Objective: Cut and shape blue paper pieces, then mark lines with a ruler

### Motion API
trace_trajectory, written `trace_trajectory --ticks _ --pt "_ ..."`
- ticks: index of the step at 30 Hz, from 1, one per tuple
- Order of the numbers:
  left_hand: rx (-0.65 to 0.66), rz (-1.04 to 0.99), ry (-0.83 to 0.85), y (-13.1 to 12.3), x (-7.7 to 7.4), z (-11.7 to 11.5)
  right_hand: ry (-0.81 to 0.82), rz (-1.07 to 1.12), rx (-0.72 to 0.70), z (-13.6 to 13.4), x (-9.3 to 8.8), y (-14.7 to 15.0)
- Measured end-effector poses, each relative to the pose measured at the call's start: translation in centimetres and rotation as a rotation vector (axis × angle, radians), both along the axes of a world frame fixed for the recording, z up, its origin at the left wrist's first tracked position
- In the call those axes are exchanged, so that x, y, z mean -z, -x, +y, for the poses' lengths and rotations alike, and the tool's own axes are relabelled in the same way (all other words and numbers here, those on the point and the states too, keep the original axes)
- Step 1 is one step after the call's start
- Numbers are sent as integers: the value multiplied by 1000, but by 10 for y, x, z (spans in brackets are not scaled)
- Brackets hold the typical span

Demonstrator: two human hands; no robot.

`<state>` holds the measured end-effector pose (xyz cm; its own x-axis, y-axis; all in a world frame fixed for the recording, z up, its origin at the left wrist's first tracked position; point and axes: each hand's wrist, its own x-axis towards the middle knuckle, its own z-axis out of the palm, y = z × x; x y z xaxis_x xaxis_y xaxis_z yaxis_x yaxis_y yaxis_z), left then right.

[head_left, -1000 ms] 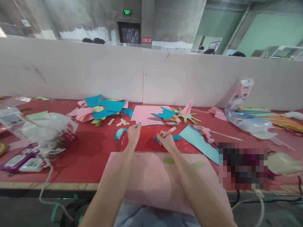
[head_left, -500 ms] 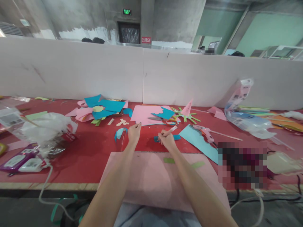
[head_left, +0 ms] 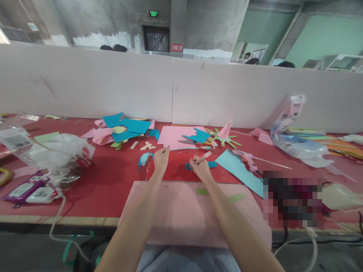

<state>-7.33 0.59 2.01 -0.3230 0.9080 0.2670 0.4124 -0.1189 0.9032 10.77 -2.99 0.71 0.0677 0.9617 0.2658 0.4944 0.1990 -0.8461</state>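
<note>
My right hand [head_left: 200, 167] holds a pale pink pen [head_left: 207, 155], its top pointing up and right. Under that hand lies a blue paper strip [head_left: 212, 164] on the glossy red sheet [head_left: 172, 172]. My left hand [head_left: 162, 159] is closed in a pinch over the left part of the red sheet; whatever is in it, if anything, is too small to make out. Beside it to the left is a curled blue paper piece [head_left: 144, 160]. A pink board [head_left: 176, 219] with two green paper pieces lies under my forearms.
Scissors [head_left: 195, 143] lie on pink paper [head_left: 174, 135] ahead. To the right are a glue gun [head_left: 246, 158], light blue paper [head_left: 236, 170] and a pink cone [head_left: 226, 130] with green strips. Paper scraps [head_left: 129, 128] and a plastic bag [head_left: 61, 151] sit left. A white partition [head_left: 113, 83] stands behind.
The whole view has shifted slightly. Both hands keep nearly the same place and grip, the pen still over the blue strip.
</note>
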Motion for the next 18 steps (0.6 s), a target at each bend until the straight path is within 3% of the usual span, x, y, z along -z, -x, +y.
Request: trace_trajectory --ticks 8,18 --pt "17 15 -17 0 0 1 0 -13 7 3 3 -1" --pt "133 -258 117 -7 -1 -3 23 49 5 1 3 0"
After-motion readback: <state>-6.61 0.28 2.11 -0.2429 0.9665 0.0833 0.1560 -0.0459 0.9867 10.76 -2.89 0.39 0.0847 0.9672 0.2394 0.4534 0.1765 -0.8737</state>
